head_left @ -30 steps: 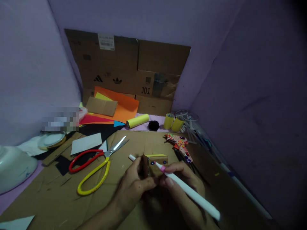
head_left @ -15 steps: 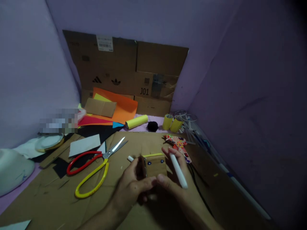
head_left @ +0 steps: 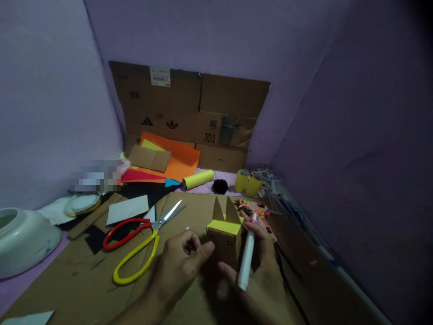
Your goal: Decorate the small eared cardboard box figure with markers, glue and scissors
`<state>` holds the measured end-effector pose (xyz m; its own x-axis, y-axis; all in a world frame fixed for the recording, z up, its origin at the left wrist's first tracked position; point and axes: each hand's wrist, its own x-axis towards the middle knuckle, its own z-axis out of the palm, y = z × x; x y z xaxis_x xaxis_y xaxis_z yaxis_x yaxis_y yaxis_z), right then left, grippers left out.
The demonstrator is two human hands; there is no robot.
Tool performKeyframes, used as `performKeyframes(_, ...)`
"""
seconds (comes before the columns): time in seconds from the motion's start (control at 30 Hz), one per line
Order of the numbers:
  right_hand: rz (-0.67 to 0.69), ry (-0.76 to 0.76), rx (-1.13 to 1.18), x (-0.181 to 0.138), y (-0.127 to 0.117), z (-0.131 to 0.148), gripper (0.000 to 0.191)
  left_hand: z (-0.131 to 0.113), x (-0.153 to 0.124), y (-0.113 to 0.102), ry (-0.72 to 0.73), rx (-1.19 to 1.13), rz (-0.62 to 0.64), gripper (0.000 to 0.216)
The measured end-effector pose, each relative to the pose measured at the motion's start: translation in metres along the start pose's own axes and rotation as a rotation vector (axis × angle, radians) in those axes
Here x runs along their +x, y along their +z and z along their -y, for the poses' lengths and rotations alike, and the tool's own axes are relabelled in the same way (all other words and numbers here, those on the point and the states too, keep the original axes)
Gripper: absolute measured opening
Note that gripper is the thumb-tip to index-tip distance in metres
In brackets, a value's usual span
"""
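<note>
A small cardboard box (head_left: 224, 247) with a yellow top, two pointed cardboard ears and two dark eye-like dots sits between my hands. My right hand (head_left: 265, 266) holds a white marker (head_left: 247, 259) slantwise. Its fingers are at the box's right side and its thumb is near the front; whether they grip the box I cannot tell. My left hand (head_left: 184, 259) is beside the box on the left, fingers curled, its thumb tip close to the box's left edge. The end of a small white cylindrical piece (head_left: 187, 229) shows behind the left fingers.
Large scissors (head_left: 156, 225) with red and yellow handles lie open on the left. A patterned glue gun (head_left: 267, 223) with a black cord lies right. Behind are a yellow tube (head_left: 198, 179), black yarn ball (head_left: 220, 186) and short yellow rolls (head_left: 253, 185). A white bowl (head_left: 30, 243) stands far left.
The box has turned so its yellow top and ears show. My left hand has come off the box to the left. The marker in my right hand now slants the other way.
</note>
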<state>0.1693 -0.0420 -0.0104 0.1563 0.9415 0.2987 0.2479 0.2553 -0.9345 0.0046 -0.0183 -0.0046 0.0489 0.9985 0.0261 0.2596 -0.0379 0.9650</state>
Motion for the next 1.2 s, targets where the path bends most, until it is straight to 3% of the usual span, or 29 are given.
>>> performKeyframes(0.17, 0.012, 0.069, 0.087, -0.005, 0.008, 0.002, 0.07, -0.007, -0.002, -0.002, 0.189, 0.272, 0.142, 0.033)
performKeyframes(0.53, -0.017, 0.058, 0.14, -0.003, 0.011, -0.004, 0.07, -0.009, -0.007, -0.005, 0.403, 0.431, 0.08, 0.033)
performKeyframes(0.63, -0.045, 0.076, 0.141, -0.002, 0.011, -0.004, 0.071, -0.007, 0.0, -0.012, 0.383, 0.448, -0.056, 0.033)
performKeyframes(0.8, -0.08, 0.11, 0.163, 0.001, 0.008, -0.011, 0.073, -0.005, 0.016, -0.035, 0.263, 0.407, -0.433, 0.035)
performKeyframes(0.9, -0.087, 0.159, 0.164, 0.003, 0.005, -0.015, 0.076, -0.01, 0.02, -0.044, 0.241, 0.3, -0.54, 0.015)
performKeyframes(0.97, -0.091, 0.168, 0.147, 0.005, 0.003, -0.017, 0.075, -0.015, 0.021, -0.045, 0.231, 0.199, -0.512, 0.014)
performKeyframes(1.07, -0.083, 0.149, 0.102, 0.008, 0.0, -0.019, 0.076, -0.02, 0.018, -0.041, 0.13, 0.026, -0.336, 0.006)
performKeyframes(1.2, -0.041, 0.166, 0.123, 0.009, -0.003, -0.016, 0.077, -0.018, 0.012, -0.034, -0.028, -0.22, -0.152, 0.015)
